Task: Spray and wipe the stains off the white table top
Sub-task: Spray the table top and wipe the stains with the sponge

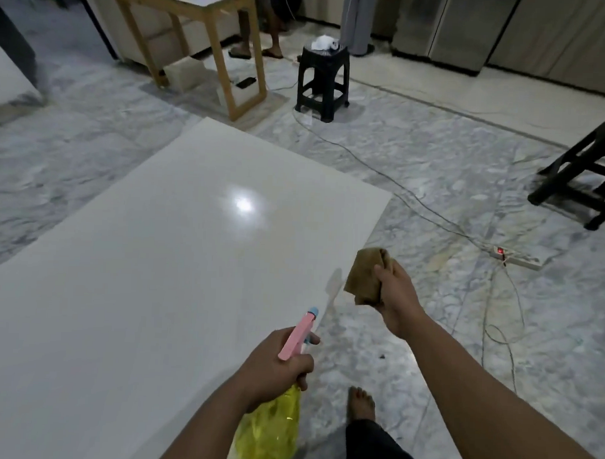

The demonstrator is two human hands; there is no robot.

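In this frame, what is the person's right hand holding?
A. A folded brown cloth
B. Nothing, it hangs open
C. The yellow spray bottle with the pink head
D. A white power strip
A: the right hand grips a folded brown cloth in the air just past the white table top's edge, while the left hand holds the spray bottle.

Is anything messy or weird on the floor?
Yes. A power strip with a red light lies on the marble floor, its cables trailing in loose loops beside the white table top, where feet might catch them.
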